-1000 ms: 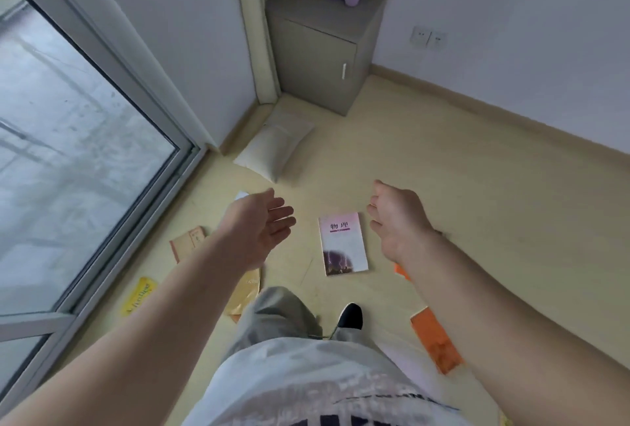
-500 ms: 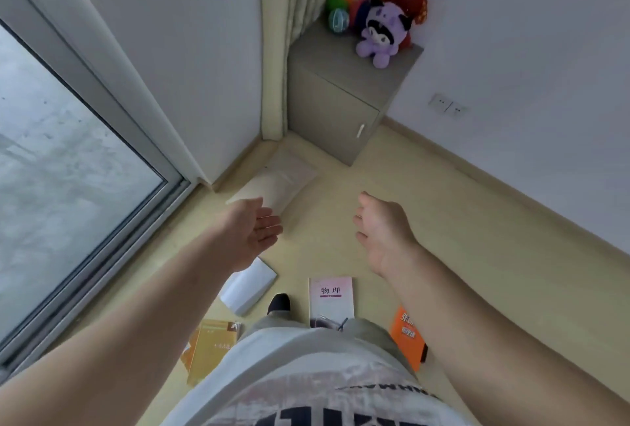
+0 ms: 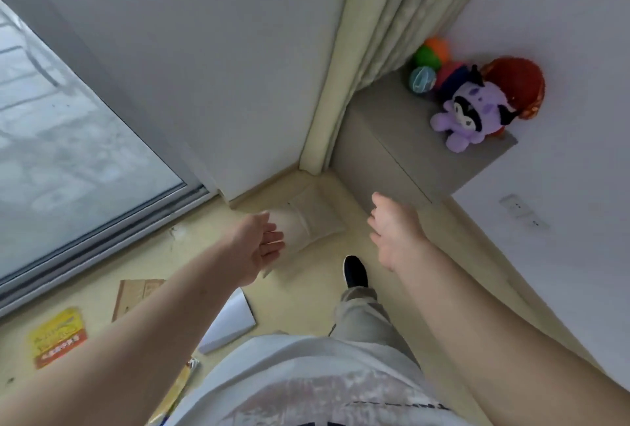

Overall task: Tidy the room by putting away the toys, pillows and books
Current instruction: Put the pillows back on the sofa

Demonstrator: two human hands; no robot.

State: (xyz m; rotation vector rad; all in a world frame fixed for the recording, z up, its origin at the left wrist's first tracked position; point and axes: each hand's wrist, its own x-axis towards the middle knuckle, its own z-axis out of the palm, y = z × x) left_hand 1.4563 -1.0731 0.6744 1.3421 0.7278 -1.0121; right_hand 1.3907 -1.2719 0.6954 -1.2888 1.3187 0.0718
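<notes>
The pale floor (image 3: 293,296) carries a white book (image 3: 228,323) and a yellow book (image 3: 56,337) nearest the person. The left hand (image 3: 259,245) and right hand (image 3: 395,231) hang with fingers relaxed, holding nothing, over a cream pillow (image 3: 313,217) in the corner. Beyond, a purple plush toy (image 3: 470,118) sits on a grey cabinet (image 3: 402,139).

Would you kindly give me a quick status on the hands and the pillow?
Left hand open, right hand open, both empty. Pillow on floor beside cabinet, not gripped. Nothing in the way.
</notes>
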